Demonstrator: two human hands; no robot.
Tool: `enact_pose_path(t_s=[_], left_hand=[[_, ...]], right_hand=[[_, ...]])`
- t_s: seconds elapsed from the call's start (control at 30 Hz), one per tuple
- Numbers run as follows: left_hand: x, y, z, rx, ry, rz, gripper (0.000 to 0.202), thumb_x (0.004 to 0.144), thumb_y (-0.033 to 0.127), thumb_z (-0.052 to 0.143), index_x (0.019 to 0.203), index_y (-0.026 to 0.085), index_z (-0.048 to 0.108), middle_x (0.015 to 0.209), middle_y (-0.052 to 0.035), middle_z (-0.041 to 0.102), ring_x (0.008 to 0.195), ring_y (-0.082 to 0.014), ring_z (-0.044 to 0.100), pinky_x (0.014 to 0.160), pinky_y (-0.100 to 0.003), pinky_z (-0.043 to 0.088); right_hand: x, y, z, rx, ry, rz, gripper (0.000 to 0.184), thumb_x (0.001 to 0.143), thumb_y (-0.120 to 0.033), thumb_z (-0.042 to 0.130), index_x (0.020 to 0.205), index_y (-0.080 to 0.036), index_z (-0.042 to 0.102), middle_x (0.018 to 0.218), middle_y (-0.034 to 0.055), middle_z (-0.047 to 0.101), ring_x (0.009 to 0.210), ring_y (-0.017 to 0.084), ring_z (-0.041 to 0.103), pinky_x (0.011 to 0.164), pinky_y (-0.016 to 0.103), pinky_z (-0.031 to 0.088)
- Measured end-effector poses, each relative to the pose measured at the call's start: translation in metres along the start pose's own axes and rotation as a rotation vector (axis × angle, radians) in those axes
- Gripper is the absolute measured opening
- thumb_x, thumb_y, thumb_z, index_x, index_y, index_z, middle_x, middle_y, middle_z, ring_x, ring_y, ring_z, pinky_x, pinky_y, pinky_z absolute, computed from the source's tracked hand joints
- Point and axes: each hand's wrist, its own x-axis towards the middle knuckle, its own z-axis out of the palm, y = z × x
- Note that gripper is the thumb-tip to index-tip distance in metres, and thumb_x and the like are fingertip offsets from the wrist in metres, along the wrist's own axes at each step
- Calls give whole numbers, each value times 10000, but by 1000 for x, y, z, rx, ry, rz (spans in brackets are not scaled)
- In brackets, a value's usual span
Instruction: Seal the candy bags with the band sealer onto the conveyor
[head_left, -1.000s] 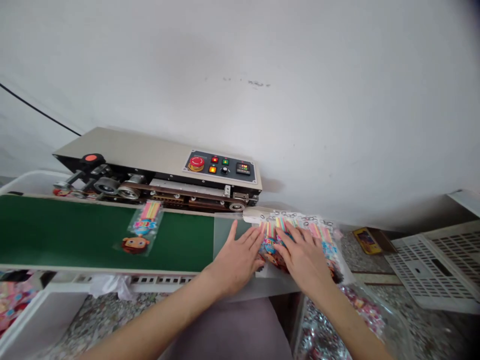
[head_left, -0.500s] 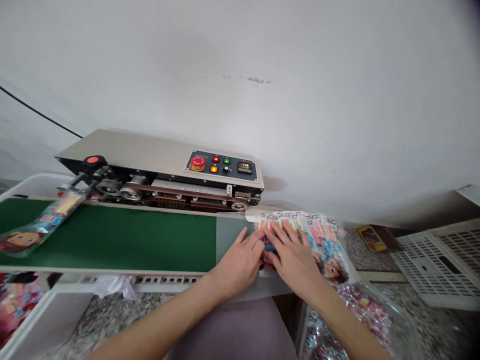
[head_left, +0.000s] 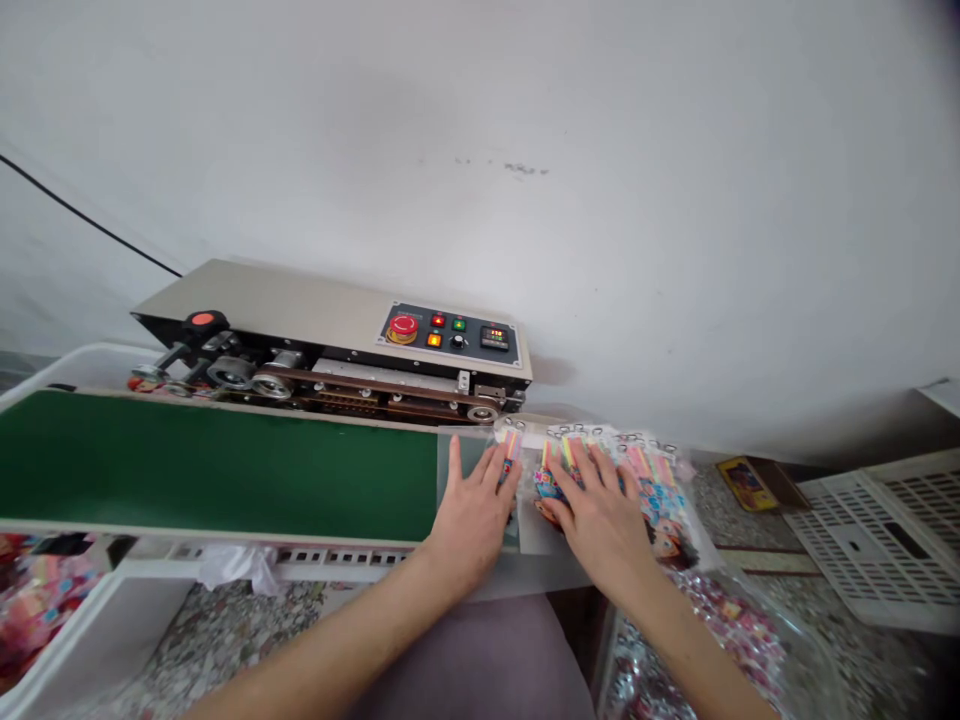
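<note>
My left hand (head_left: 472,510) lies flat with fingers spread on one clear packet of coloured sticks (head_left: 511,447), at the right end of the green conveyor belt (head_left: 210,465). To its right, my right hand (head_left: 600,510) rests flat, fingers apart, on a fanned stack of the same cartoon-printed packets (head_left: 656,490). Both hands sit on a clear feed plate beside the belt. Behind them runs the band sealer (head_left: 330,340), with its control panel (head_left: 450,332) lit.
White trays (head_left: 82,640) stand below the belt at the left, with coloured packets at the far left. A clear bag of packets (head_left: 720,630) lies lower right. A white slatted crate (head_left: 877,540) and a small yellow box (head_left: 746,480) sit at the right. A white wall rises behind.
My left hand has slid one packet left off the stack toward the belt. The sealed packet on the belt travelled left and has gone out of view.
</note>
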Motion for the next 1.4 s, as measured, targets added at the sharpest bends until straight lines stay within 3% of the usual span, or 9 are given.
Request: enact_pose_path(t_s=[0.27, 0.5, 0.57, 0.67, 0.77, 0.97, 1.1, 1.23, 1.4], left_hand=[[-16, -7, -2, -2, 42, -124, 443, 1031, 266, 376, 1443, 170, 510, 1547, -176, 440, 1425, -305, 426, 1201, -696, 46], [-22, -38, -29, 15, 72, -267, 436, 972, 167, 392, 1361, 175, 588, 1511, -176, 488, 1413, -378, 428, 1161, -743, 95], [-12, -39, -32, -38, 33, -161, 468, 944, 110, 388, 1368, 174, 579, 1498, -157, 510, 1420, -334, 431, 1183, -682, 153], [6, -34, -23, -168, -67, 150, 608, 898, 51, 403, 1485, 204, 444, 1551, -103, 456, 1457, -226, 386, 1206, -513, 249], [11, -29, -9, -187, -93, 258, 576, 975, 160, 398, 1545, 208, 330, 1607, -95, 361, 1485, -215, 332, 1218, -527, 198], [-10, -17, -2, -94, -5, 101, 613, 1042, 521, 320, 1544, 171, 340, 1605, -125, 355, 1477, -294, 333, 1209, -664, 18], [-4, -12, 0, -68, 23, 42, 626, 1045, 514, 308, 1560, 157, 303, 1625, -127, 310, 1470, -298, 337, 1205, -679, 16], [-1, -13, 3, -53, 48, 12, 604, 1044, 506, 315, 1539, 163, 357, 1604, -120, 361, 1460, -302, 356, 1210, -671, 17], [-16, -25, -12, -36, 42, -87, 582, 1037, 476, 357, 1515, 147, 406, 1566, -148, 419, 1411, -340, 431, 1201, -687, 59]], right_hand=[[7, -21, -3, 117, -22, -27, 442, 965, -358, 541, 1404, -317, 556, 1555, 88, 449, 1407, 358, 392, 1096, 571, 339], [17, -31, -16, 186, -56, -11, 455, 1002, -430, 466, 1438, -311, 518, 1534, 75, 479, 1407, 334, 396, 1127, 566, 304], [17, -27, -19, 169, -70, -3, 448, 1006, -417, 459, 1427, -288, 538, 1532, 80, 483, 1406, 342, 398, 1122, 563, 315], [17, -21, -19, 121, -99, 6, 401, 1004, -390, 468, 1350, -255, 619, 1516, 95, 501, 1406, 353, 403, 1121, 565, 313], [16, -13, -15, 68, -85, 39, 404, 1003, -375, 466, 1340, -223, 629, 1521, 116, 492, 1411, 364, 397, 1119, 574, 311], [11, 6, 0, 75, -50, 82, 499, 1016, -421, 406, 1452, -202, 512, 1516, 100, 501, 1400, 343, 415, 1099, 551, 353], [8, 2, 7, 60, -41, 86, 502, 1018, -425, 401, 1464, -215, 493, 1532, 98, 479, 1423, 361, 383, 1130, 614, 269], [10, -21, 6, 75, -27, 92, 538, 1000, -432, 448, 1490, -210, 457, 1551, 118, 449, 1434, 385, 356, 1137, 644, 217], [18, -52, 0, 168, -46, 85, 569, 1006, -465, 432, 1493, -171, 445, 1557, 127, 437, 1440, 360, 358, 1177, 621, 176]])
